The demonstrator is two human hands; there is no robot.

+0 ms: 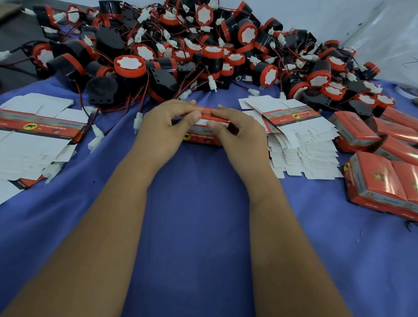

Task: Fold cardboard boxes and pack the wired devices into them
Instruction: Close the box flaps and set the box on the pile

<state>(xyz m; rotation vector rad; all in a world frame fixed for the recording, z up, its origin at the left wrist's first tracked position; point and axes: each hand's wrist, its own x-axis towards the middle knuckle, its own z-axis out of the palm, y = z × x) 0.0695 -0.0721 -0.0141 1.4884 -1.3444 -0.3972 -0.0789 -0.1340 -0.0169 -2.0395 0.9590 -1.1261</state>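
Nearest the camera, two bare forearms reach out over the blue cloth [197,232] that covers the table, converging on one spot so both hands can work the same piece. The left hand [165,125] and right hand [237,133] meet at a red box [202,139] held mid-table just above the cloth. Each hand pinches the box's top edge between thumb and curled fingers, thumbs nearly touching; this looks like pressing the top flap closed, though whether a device is already inside cannot be told.

The supplies sit within arm's reach on either side, which seems deliberate. To the near left lies a spread of flat box blanks [24,138], white side mostly up with a red printed strip showing. Just right of the hands is a second stack of flat blanks [301,145], fanned out so single sheets are easy to lift. To the right of it, finished red boxes [386,182] are heaped together, apart from the unfolded stock.

Farthest off, along the back, a large heap of black-and-red wired devices [201,50] with white connectors waits, its front edge close behind the hands.
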